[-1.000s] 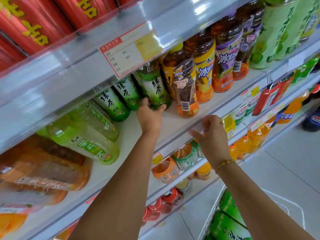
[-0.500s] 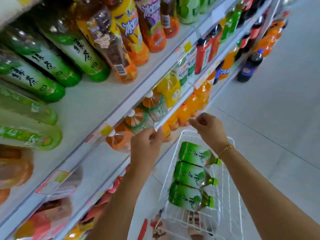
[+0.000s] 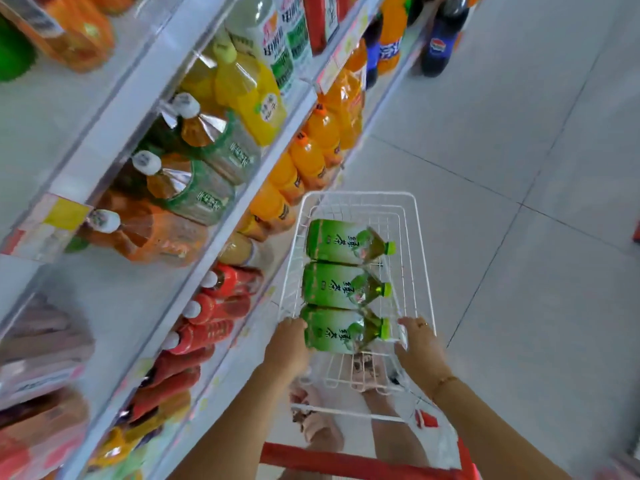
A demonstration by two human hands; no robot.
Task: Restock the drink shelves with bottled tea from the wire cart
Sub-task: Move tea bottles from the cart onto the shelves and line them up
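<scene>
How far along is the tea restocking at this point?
Done: nothing this view can confirm. In hand: the left hand and right hand are at the ends of the nearest bottle, grip unclear. Left: all three tea bottles lie in the wire cart.

Three green tea bottles [image 3: 329, 285] are laid side by side in the white wire cart [image 3: 356, 194], lower centre; shelves [image 3: 114, 109] at left are stocked with drinks [image 3: 311, 161].

Three green-labelled plastic tea bottles: far bottle [image 3: 332, 242], middle bottle [image 3: 329, 287], near bottle [image 3: 329, 332] | on sides, touching in a row, green caps rightward | inside white wire cart [image 3: 356, 193], lower centre | white drink shelves [image 3: 52, 133], left, stocked
</scene>
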